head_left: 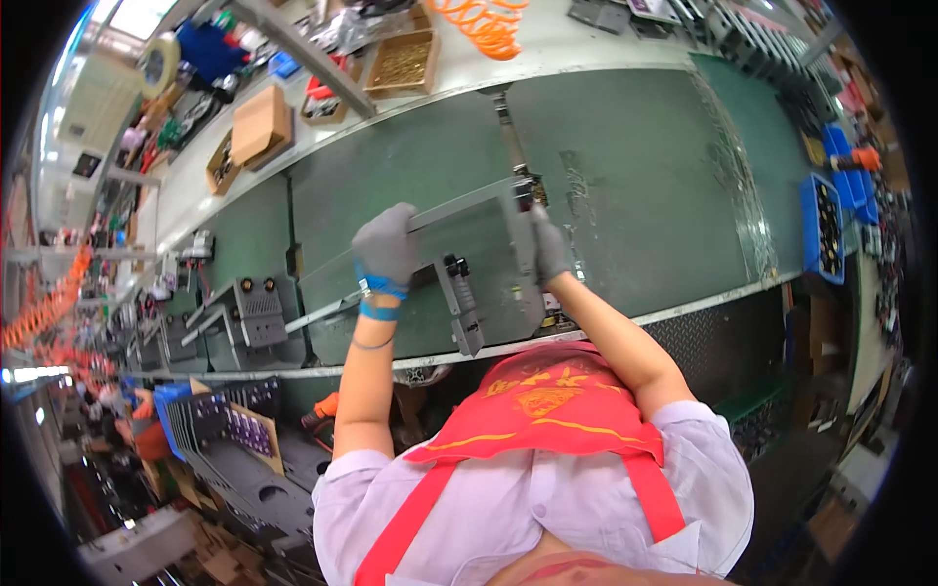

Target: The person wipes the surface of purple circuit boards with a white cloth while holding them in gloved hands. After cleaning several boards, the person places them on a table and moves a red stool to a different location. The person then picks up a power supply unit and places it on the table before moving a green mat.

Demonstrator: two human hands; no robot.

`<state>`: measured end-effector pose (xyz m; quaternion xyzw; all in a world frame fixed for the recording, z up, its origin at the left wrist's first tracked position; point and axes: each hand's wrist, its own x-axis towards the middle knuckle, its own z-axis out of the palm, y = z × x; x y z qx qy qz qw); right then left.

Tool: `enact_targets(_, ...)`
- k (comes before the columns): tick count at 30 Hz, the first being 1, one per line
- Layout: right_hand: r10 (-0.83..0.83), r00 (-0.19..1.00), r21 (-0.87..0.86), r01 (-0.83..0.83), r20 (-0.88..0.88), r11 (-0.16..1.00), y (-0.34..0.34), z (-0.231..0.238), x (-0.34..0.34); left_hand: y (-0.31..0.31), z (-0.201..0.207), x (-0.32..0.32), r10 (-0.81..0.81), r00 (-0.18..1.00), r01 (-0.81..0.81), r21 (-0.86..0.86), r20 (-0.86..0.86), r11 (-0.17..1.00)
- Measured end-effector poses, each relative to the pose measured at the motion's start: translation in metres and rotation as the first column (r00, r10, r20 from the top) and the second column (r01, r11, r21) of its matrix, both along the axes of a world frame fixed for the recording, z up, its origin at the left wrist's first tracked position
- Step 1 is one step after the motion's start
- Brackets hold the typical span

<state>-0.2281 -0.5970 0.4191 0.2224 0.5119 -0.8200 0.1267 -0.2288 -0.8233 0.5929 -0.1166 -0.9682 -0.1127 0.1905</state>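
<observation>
Over the green work surface, my two grey-gloved hands hold a grey metal frame (464,203) made of flat bars with a wider plate at its right end. My left hand (388,244) is closed around the left part of the frame's long bar; a blue band circles that wrist. On the outer edge of the right-hand plate, my right hand (550,246) grips with its fingers partly hidden behind the metal. Between my forearms, near the bench's front edge, lies a narrow grey bracket (461,305) with black knobs at its far end.
More grey metal assemblies (256,313) stand on the bench to the left. A blue bin (824,230) of small parts is at the right edge. Across the far side are a box of small brass-coloured parts (403,64), a cardboard box (262,127) and an orange coiled hose (484,29).
</observation>
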Motion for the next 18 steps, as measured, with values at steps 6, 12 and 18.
enact_targets(6,0.635,0.772,0.673,-0.479,0.018,0.564,-0.003,-0.005,0.002,-0.081,-0.046,-0.007,-0.099,0.989,0.103,-0.031,0.113,0.994)
enact_targets(12,0.79,0.605,0.68,-0.621,0.098,0.39,0.094,-0.002,-0.006,-0.099,-0.083,-0.009,0.115,0.907,-0.131,0.011,0.406,0.991)
enact_targets(18,0.726,0.648,0.748,-0.595,0.229,0.295,0.279,-0.006,-0.028,-0.088,-0.064,-0.038,0.318,0.483,-0.273,-0.205,0.816,0.94)
